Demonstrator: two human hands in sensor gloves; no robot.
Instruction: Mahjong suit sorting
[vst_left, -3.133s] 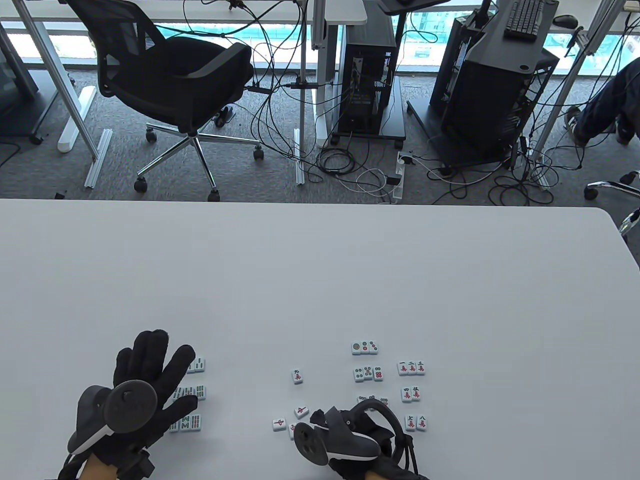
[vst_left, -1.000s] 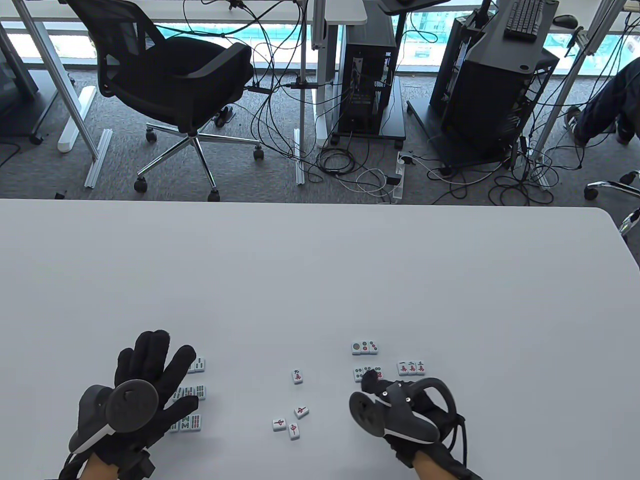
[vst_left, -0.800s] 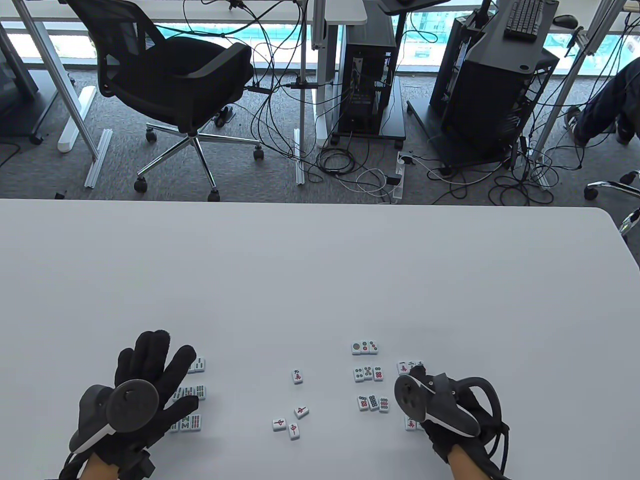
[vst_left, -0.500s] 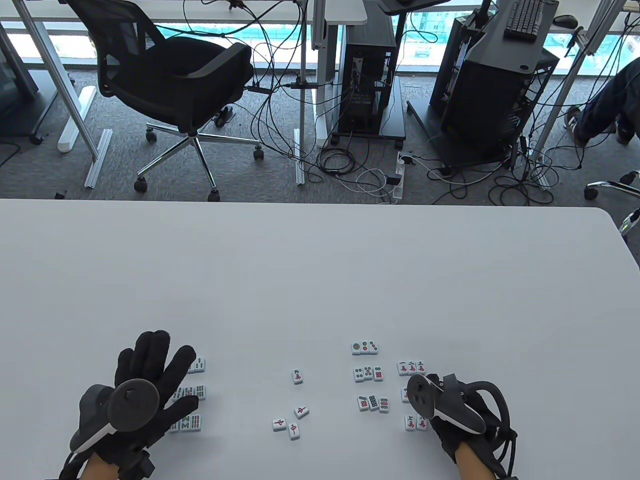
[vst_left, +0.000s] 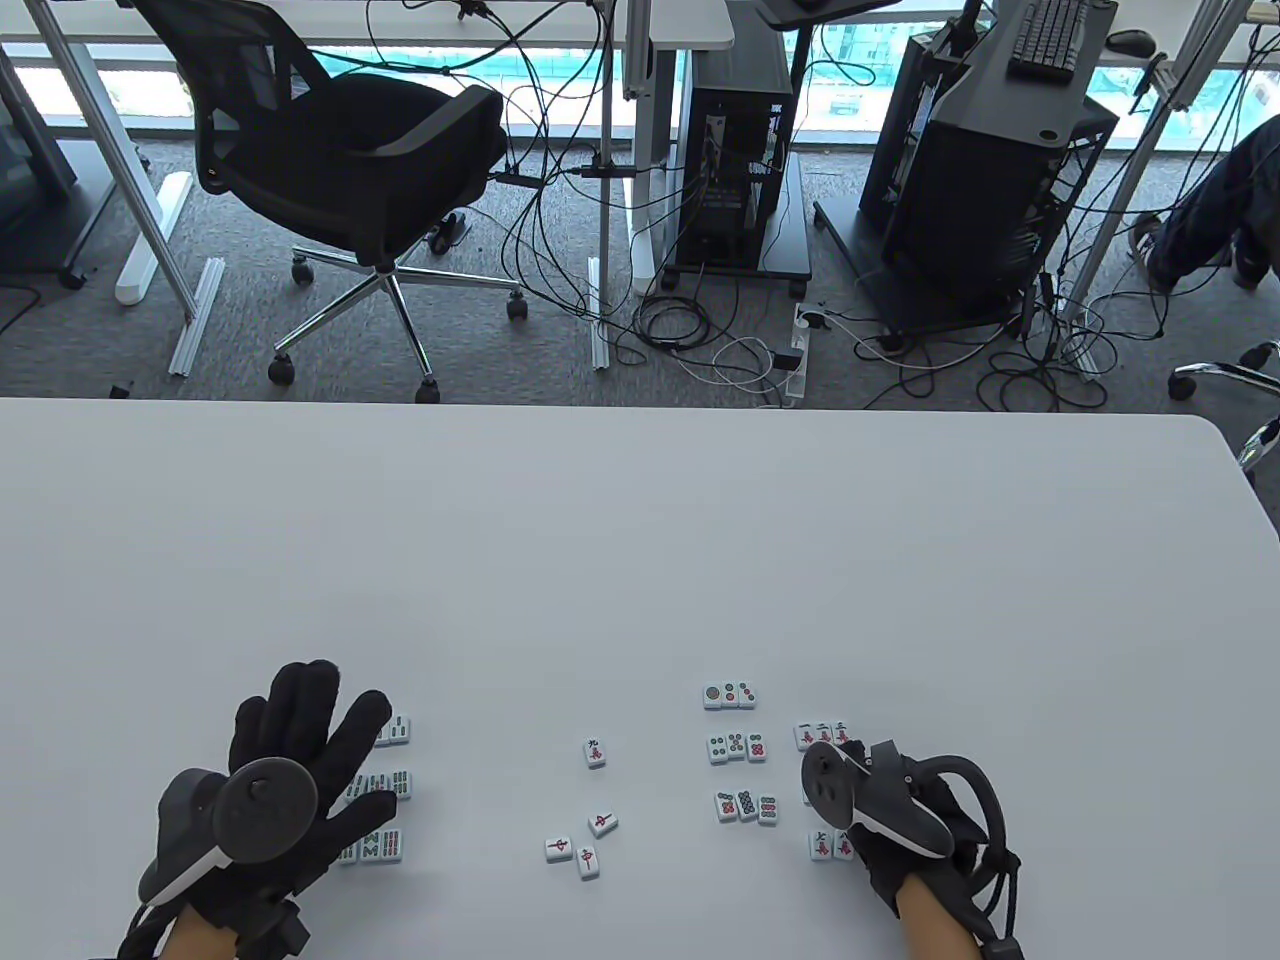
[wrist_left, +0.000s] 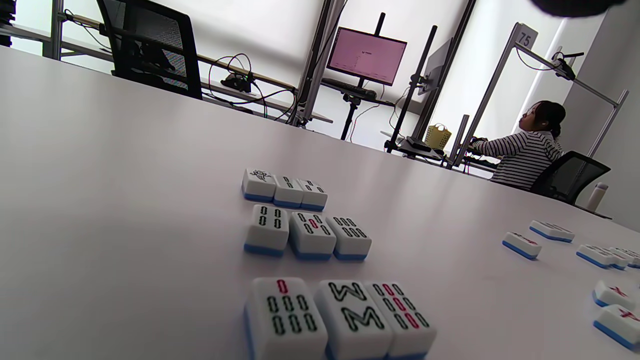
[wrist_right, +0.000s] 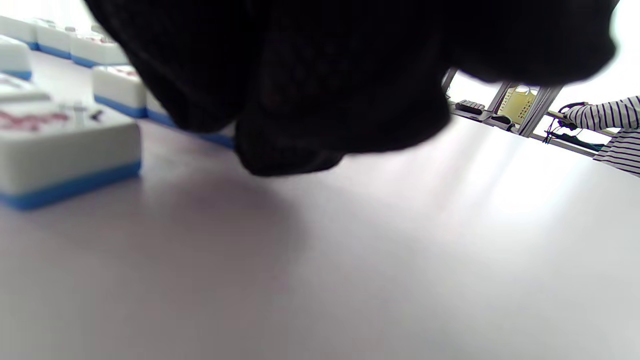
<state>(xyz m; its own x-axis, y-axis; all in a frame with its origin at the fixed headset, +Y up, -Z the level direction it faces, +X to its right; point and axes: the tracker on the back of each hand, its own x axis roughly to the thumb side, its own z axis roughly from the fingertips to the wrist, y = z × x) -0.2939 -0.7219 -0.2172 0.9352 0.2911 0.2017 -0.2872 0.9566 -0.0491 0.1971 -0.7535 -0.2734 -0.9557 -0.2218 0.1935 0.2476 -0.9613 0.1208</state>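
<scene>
Small white mahjong tiles with blue backs lie face up near the table's front edge. My left hand (vst_left: 305, 725) lies flat with spread fingers over the bamboo tiles (vst_left: 392, 785), which the left wrist view shows as three rows of bamboo tiles (wrist_left: 310, 235). Three rows of dot tiles (vst_left: 735, 747) sit right of centre. My right hand (vst_left: 848, 758) is down on the character tiles (vst_left: 822, 737). Its gloved fingers (wrist_right: 300, 100) are bunched, tips at the table beside a blue tile edge. Whether they hold a tile is hidden. A character tile (wrist_right: 65, 150) lies close by.
Several loose tiles lie between the groups: one apart (vst_left: 595, 752) and a small cluster (vst_left: 580, 848). The white table (vst_left: 640, 560) stretches far beyond the tiles. Behind it are an office chair (vst_left: 350, 170), computer towers and cables on the floor.
My right hand left the loose cluster, swept right past the dot tiles and came down on the character tiles, lastly edging up and left. The left hand stayed put.
</scene>
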